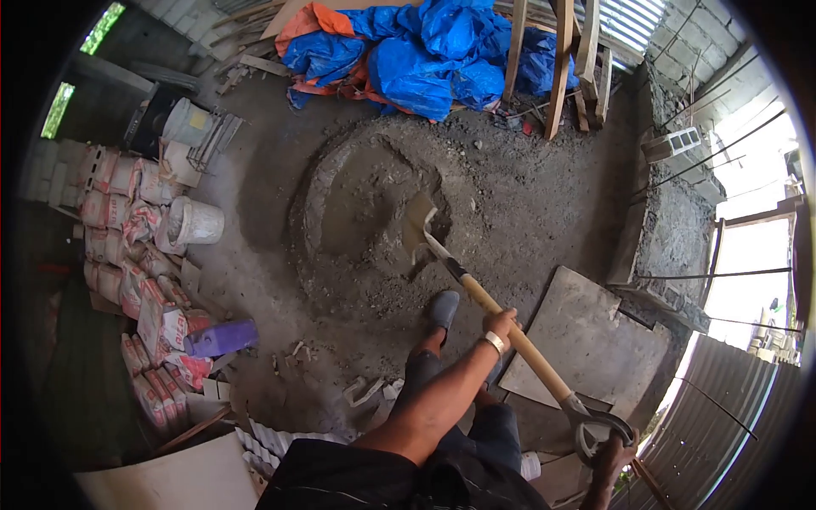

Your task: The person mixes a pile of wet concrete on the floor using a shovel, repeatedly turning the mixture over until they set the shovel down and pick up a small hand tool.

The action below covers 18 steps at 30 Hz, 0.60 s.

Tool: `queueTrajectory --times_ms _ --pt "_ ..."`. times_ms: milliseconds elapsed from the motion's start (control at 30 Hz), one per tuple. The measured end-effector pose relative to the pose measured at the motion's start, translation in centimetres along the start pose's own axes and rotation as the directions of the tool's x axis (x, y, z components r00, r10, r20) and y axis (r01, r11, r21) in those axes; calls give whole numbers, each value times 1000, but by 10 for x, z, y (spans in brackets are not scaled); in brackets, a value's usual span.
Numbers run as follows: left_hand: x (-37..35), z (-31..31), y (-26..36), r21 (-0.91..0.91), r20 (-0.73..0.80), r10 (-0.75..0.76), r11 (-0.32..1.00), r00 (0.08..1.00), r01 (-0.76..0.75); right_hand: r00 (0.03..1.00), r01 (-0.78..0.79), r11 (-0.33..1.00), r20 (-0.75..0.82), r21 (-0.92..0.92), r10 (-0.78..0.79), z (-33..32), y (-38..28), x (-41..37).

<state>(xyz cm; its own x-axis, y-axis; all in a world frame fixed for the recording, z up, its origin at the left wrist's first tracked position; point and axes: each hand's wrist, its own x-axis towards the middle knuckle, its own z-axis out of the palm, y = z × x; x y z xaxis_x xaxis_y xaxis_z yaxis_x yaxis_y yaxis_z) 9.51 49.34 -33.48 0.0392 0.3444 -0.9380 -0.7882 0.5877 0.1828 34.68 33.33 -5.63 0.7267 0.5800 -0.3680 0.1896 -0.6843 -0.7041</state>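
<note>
A shovel [527, 353] with a wooden shaft slants across the view from lower right to the middle. My left hand [500, 325], with a watch on its wrist, is wrapped round the middle of the shaft. At the lower right my right hand [614, 450] is closed on the D-shaped handle. The blade [419, 223] rests at the right inner edge of a ring of wet grey mortar mix [310, 200]. Murky water [361, 204] pools inside the ring, and part of the blade's edge blends into the mix.
Stacked cement bags [127, 212], a white bucket [200, 223] and a purple container [223, 338] stand on the left. Blue tarps [425, 64] and wooden posts [561, 68] are at the back. A flat board [582, 340] lies right of my feet, near a block wall [671, 238].
</note>
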Motion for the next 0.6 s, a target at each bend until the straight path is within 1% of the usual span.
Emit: queueTrajectory --times_ms 33,67,100,133,167,200,233,300,333,367,400,433,467,500,533,567,600 --pt "-6 6 -27 6 -24 -4 1000 1000 4 1000 25 1000 -14 1 -25 -18 0 -1" --pt "-16 11 -52 15 -46 -16 1000 999 17 992 100 994 -87 46 -96 -21 -28 -18" --pt "-37 18 -69 23 -51 -47 999 998 48 993 99 995 -68 -32 -101 -56 -9 -11" --pt "-59 25 -84 31 -52 -80 996 995 82 959 261 964 -101 -60 -266 -76 5 -6" --pt "-71 25 -100 33 -41 -97 995 994 98 942 305 919 -59 -250 -329 -104 17 -10" --pt "-78 23 -114 38 -29 -112 993 993 113 925 341 837 -6 -427 -380 -125 20 -17" --pt "-74 15 -130 14 -17 -157 987 987 157 925 336 838 -17 -430 -380 -126 16 -24" --pt "-46 -15 -145 38 -36 -189 981 981 190 928 340 745 79 -574 -363 -115 8 -44" --pt "-53 -21 -135 50 -61 -215 975 975 218 956 273 961 -93 -53 -277 -80 6 -52" --pt "-55 -34 -116 10 -121 -220 975 968 223 987 120 990 -100 -70 -126 -54 -2 -70" --pt "-45 -56 -100 117 -118 -172 976 978 186 994 -34 996 -106 -88 25 -37 -7 -86" --pt "7 -95 -115 105 -105 -187 975 977 198 994 -30 996 -111 -81 21 -26 16 -92" --pt "0 -108 -82 61 -55 -214 974 975 217 993 -19 998 -116 -62 11 -9 38 -96" --pt "-4 -116 -52 86 -159 -164 980 974 179 990 -118 992 -89 -40 114 11 37 -109" --pt "0 -133 -28 43 -177 -116 991 977 125 975 -219 975 -54 -22 218 31 36 -124" --pt "-13 -139 3 70 -236 -55 995 970 73 980 -191 981 -49 9 191 44 50 -131" --pt "-9 -152 23 94 -272 -31 994 962 59 985 -164 986 -44 42 166 58 71 -139"
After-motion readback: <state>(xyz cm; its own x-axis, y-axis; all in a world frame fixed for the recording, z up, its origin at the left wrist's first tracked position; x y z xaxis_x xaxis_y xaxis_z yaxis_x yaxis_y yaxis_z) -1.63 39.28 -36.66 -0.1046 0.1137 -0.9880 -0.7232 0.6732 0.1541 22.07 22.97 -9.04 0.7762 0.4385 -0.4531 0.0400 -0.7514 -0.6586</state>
